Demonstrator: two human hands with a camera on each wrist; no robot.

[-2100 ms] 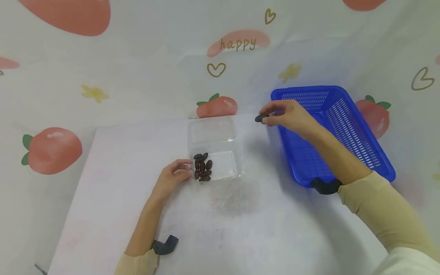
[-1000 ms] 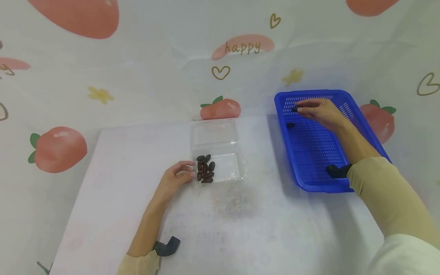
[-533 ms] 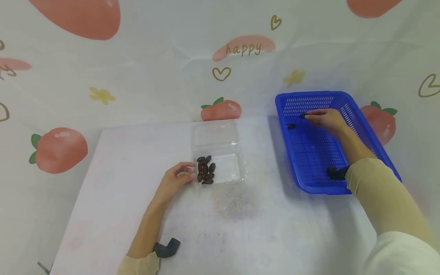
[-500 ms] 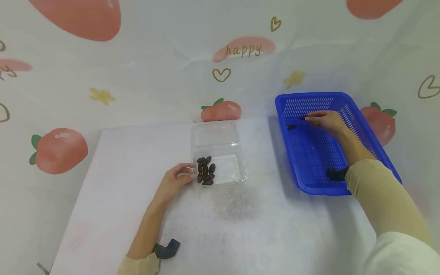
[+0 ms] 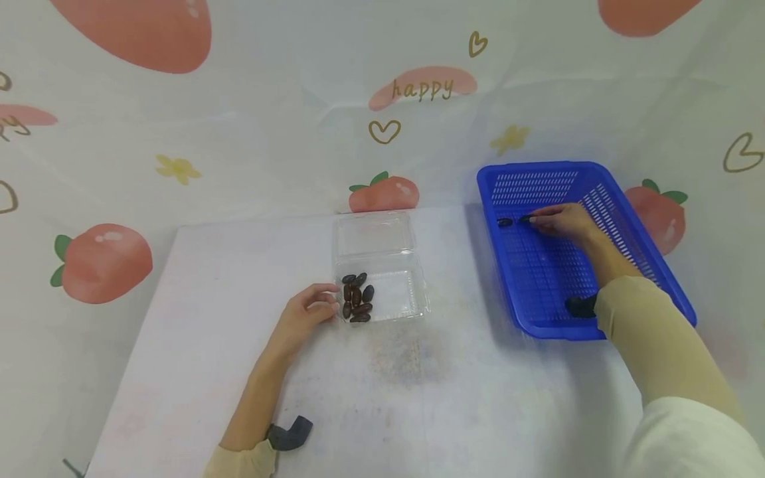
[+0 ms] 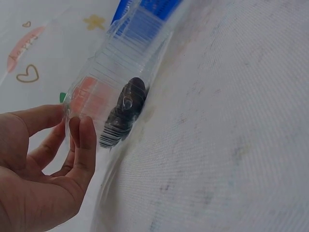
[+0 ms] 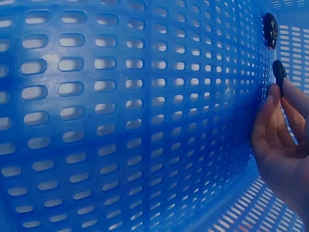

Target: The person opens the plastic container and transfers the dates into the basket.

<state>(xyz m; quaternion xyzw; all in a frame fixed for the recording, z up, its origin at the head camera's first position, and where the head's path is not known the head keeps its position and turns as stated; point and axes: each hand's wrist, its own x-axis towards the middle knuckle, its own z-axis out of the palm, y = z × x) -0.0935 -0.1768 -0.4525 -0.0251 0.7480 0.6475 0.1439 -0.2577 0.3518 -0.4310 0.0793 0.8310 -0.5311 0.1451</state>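
In the head view my left hand is at the left side of a clear plastic box, its fingertips right at the rim with a gap between thumb and index finger. Several dark brown, oval, date-like fruits lie in the box's left half. Low inside the blue basket, my right hand pinches one dark date-like fruit between thumb and fingertips, close over the mesh bottom. Another date-like fruit lies just left of it, near the basket's back left corner.
The box's hinged lid lies folded back toward the wall. Behind the white table hangs a printed cloth. Black wrist mounts stick out from both forearms; the right one overlaps the basket's front part.
My right hand has carried the date-like fruit from left of the basket over its rim, then down toward the bottom beside the other one. The left hand stays at the box.
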